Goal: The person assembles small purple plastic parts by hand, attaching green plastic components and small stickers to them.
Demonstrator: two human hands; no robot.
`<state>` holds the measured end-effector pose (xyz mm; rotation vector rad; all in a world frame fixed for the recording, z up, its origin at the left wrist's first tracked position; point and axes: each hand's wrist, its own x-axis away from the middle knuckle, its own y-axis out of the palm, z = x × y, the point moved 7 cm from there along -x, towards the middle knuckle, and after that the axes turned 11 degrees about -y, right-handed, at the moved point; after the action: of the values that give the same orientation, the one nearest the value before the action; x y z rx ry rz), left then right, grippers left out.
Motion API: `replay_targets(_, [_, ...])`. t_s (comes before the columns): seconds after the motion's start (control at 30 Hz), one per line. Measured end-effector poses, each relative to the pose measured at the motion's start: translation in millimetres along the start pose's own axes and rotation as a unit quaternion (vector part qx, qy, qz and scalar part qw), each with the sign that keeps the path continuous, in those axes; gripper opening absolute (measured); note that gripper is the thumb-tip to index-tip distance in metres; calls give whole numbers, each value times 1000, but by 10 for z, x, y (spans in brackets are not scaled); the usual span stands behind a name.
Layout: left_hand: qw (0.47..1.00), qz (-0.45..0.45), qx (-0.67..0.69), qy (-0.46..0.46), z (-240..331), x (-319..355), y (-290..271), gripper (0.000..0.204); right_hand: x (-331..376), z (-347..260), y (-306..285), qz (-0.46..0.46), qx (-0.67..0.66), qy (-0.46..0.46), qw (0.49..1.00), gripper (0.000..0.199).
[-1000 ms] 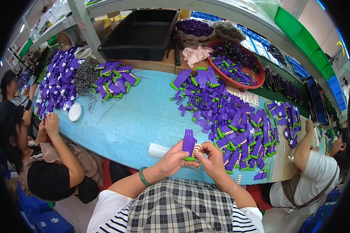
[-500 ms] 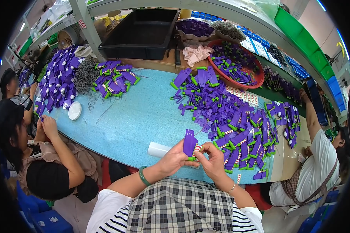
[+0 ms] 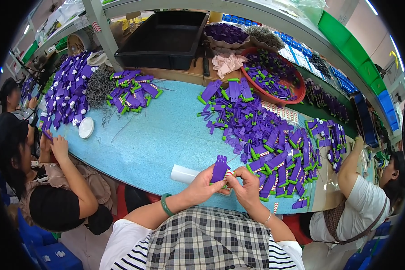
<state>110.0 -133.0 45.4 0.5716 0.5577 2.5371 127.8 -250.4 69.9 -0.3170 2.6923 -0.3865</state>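
Observation:
My left hand (image 3: 201,186) is closed around a flat purple plastic part (image 3: 220,169), held upright above the table's front edge. A small red-and-white striped sticker (image 3: 230,173) shows at the part's right side. My right hand (image 3: 246,189) pinches at that sticker with thumb and forefinger; the fingertips partly cover it. The part's lower end is hidden behind my fingers. Beside my left hand lies a white cylinder (image 3: 183,173). To the right of my hands spreads a heap of purple parts with green ends (image 3: 281,168), many bearing striped stickers.
A striped sticker sheet (image 3: 281,111) lies behind the heap, near a red basin (image 3: 300,96) of parts. A black tray (image 3: 157,60) stands at the back. Further left are a white lid (image 3: 86,128), wire tangles (image 3: 99,87) and more purple parts (image 3: 70,90). Co-workers sit on both sides.
The purple part has dropped slightly and my left thumb has moved across its lower end, covering the green there. The right co-worker's arm has lowered; the left co-worker's hands have shifted.

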Motion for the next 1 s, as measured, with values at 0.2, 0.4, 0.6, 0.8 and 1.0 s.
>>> replay_targets(0.2, [1000, -19, 3, 18, -51, -14, 18, 26, -82, -278, -91, 48, 121, -160, 979, 13])
replay_targets(0.4, [999, -22, -27, 16, 55, 14, 39, 28, -166, -127, -15, -33, 96, -74, 992, 24])
replay_targets(0.6, [995, -44, 66, -55, -13, -15, 6, 32, -28, 264, 146, -150, -83, 85, 982, 72])
replay_targets(0.8, [972, 46, 105, -206, -417, 14, -172, 37, -64, 36, 372, -196, -149, 68, 967, 43])
replay_targets(1.0, [959, -147, 90, -226, -249, -39, 258, 40, 18, 142, 137, -18, -120, 79, 989, 25])
